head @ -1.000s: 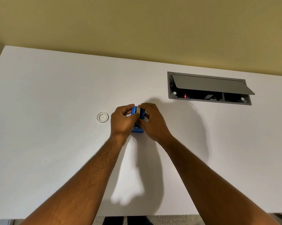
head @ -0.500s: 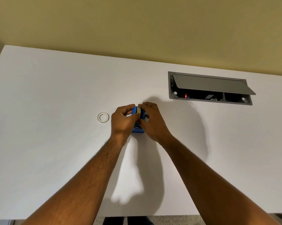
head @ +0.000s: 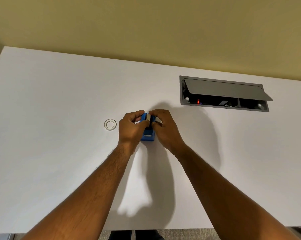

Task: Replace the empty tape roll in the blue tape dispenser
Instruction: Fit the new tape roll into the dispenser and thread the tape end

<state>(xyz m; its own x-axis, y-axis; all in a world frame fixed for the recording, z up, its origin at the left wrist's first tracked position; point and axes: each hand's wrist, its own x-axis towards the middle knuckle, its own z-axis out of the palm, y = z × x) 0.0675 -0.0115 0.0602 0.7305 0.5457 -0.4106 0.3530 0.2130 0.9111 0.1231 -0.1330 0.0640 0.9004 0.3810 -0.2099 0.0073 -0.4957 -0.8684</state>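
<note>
The blue tape dispenser (head: 147, 135) stands on the white table (head: 59, 101), its cutter end toward me. A tape roll (head: 148, 117) sits in its top slot, mostly covered by fingers. My left hand (head: 130, 129) grips the dispenser's left side, thumb and fingers pinching at the roll. My right hand (head: 165, 129) holds the right side the same way. A clear, thin ring, an empty tape core (head: 110, 125), lies flat on the table just left of my left hand.
A grey cable box (head: 224, 94) with its lid propped open is set into the table at the back right. A yellow wall runs behind the table. The table's near edge lies just below my forearms.
Both hands stay on the dispenser with only slight finger shifts at the roll. The ring has not moved.
</note>
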